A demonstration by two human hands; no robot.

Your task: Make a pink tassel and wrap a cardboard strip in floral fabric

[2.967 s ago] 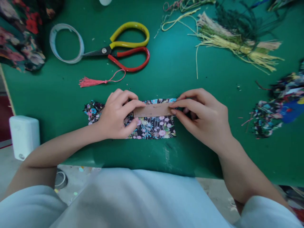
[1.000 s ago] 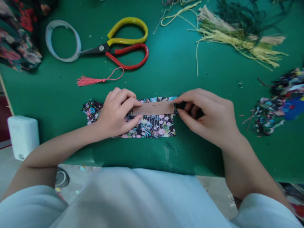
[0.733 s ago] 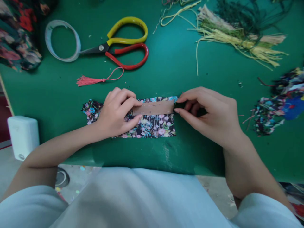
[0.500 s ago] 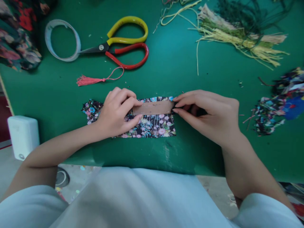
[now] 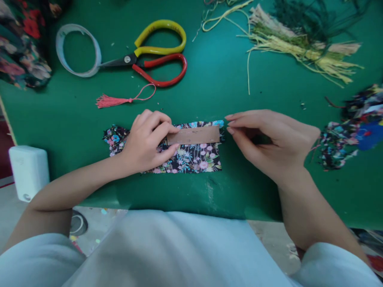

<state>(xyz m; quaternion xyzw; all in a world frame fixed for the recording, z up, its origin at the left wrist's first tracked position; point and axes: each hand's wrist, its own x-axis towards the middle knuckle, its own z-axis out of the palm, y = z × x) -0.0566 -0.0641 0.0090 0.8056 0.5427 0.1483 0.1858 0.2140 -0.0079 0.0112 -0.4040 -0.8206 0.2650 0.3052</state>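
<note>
A black floral fabric piece (image 5: 199, 159) lies flat on the green table. Along its upper half rests a tan strip (image 5: 197, 136), which looks like cardboard. My left hand (image 5: 148, 139) holds the strip's left end down, index fingertip at the upper edge and thumb at the lower one; its palm covers part of the fabric. Just right of the fabric, my right hand (image 5: 263, 137) hovers with thumb and index finger slightly apart and nothing visible between them. A dark bit of fabric shows past the strip's right end.
Beyond my hands lie scissors (image 5: 158, 54) with yellow and red handles, a tape roll (image 5: 78, 50) and a pink tassel (image 5: 119, 100). Yellow-green tassel bundles (image 5: 311, 50) are at the back right, fabric scraps (image 5: 338, 143) at right. A white box-shaped device (image 5: 29, 172) stands at left.
My right hand has let go of the fabric at the strip's right end and moved slightly right, its fingertips parting. My left hand stays where it was.
</note>
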